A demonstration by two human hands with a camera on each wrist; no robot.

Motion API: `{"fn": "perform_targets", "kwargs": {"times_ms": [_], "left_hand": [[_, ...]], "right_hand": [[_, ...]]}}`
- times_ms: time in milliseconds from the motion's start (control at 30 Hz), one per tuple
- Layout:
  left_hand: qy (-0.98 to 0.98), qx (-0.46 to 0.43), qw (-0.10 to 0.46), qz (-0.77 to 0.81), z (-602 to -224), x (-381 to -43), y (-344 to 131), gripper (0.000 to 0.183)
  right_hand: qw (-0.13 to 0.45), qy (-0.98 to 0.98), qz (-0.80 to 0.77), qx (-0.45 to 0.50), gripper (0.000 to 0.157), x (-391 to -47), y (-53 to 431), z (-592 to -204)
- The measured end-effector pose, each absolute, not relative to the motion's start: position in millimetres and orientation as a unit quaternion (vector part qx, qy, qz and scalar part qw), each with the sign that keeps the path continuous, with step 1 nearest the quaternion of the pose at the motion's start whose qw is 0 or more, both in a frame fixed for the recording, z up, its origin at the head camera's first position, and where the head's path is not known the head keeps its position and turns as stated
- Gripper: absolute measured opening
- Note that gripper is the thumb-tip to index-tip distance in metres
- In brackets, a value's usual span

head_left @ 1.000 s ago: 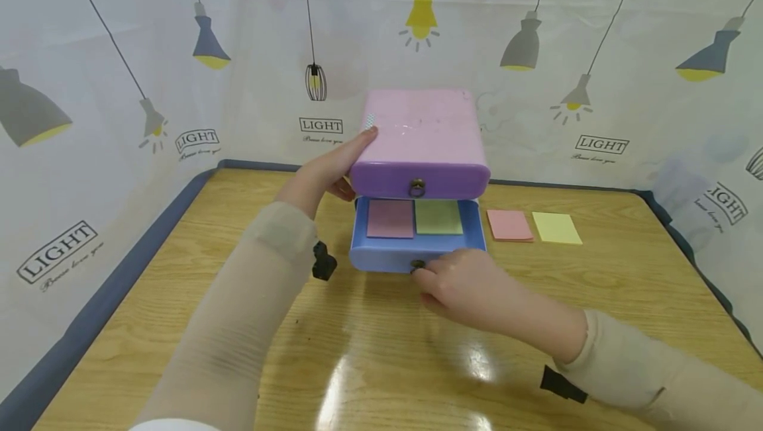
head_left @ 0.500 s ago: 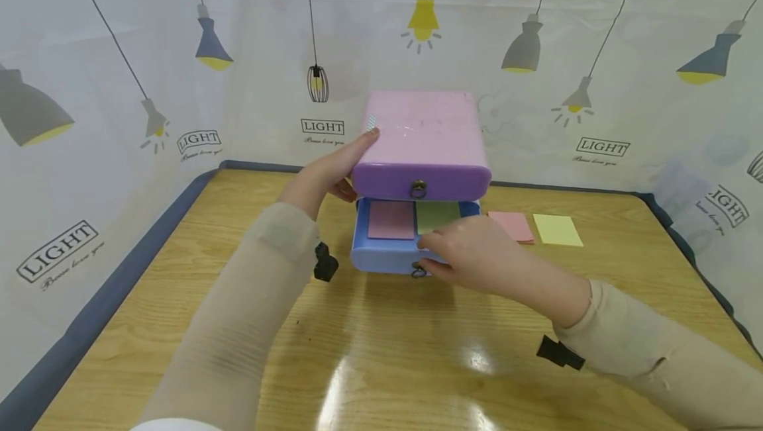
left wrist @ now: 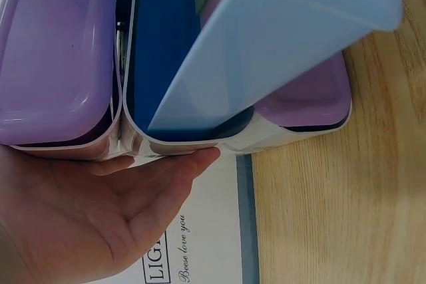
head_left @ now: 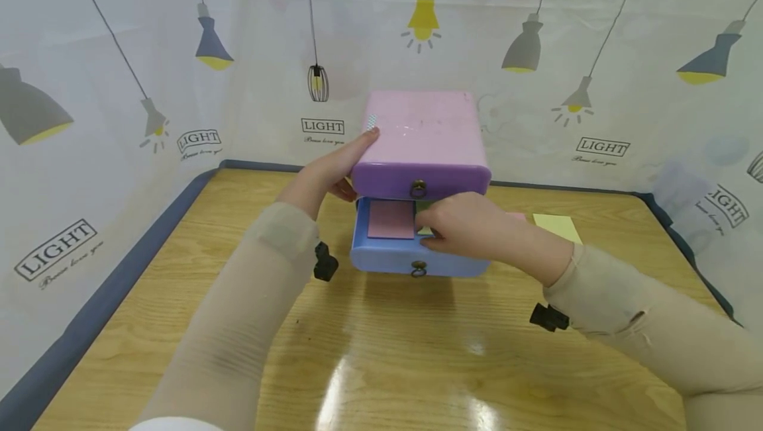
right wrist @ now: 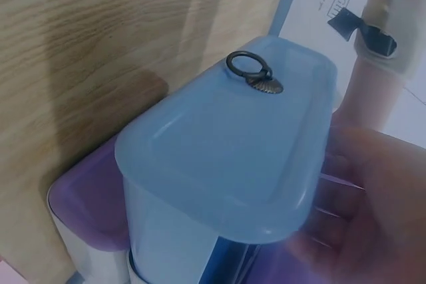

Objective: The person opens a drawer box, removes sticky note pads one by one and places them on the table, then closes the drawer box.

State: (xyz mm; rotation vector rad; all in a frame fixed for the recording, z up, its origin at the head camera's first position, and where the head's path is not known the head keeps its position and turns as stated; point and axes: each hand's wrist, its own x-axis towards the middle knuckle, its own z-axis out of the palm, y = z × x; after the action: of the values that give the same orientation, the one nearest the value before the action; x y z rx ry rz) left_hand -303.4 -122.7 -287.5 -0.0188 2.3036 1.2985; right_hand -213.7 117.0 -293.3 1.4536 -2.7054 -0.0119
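Fingers of the left hand are laid fairly straight along the left side of the cabinet. The blue drawer is already drawn open; a dusky pink square is left inside. Beside it, the green square is partly covered by the right hand, thumb and forefinger parted; whether anything is pinched cannot be told. Farther right, a light pink square and a yellow square are set out on the table.

Site: staged tabletop booth by appearance — wider room type cannot be told. Wood-grain table enclosed at back and both sides by pale sheeting, printed with hanging lamps and the word LIGHT, edged by a dark blue border. Black fittings at both wrists — consistent with a recording setup.
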Motion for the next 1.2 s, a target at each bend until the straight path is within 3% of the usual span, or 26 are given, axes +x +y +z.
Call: {"fn": "perform_targets", "kwargs": {"times_ms": [300, 467, 700, 967, 1200], "left_hand": [[0.841, -0.013, 0.248, 0.481, -289, -305, -122, 0.097], [0.840, -0.014, 0.246, 0.483, -289, -305, -122, 0.097], [0.843, -0.011, 0.245, 0.479, -289, -304, -122, 0.094], [0.845, -0.005, 0.244, 0.476, -289, -304, -122, 0.094], [0.842, -0.006, 0.248, 0.480, -289, -304, -123, 0.093]], "right_hand": [[-0.055, -0.878, -0.056, 0.472, 0.008, -231, 110, -290], [-0.097, -0.872, -0.086, 0.472, 0.016, -237, 103, -290], [-0.091, -0.853, -0.111, 0.502, 0.006, -240, 99, -291], [-0.061, -0.831, -0.174, 0.524, 0.017, -245, 97, -300], [-0.040, -0.827, -0.212, 0.520, 0.011, -246, 93, -305]]}}
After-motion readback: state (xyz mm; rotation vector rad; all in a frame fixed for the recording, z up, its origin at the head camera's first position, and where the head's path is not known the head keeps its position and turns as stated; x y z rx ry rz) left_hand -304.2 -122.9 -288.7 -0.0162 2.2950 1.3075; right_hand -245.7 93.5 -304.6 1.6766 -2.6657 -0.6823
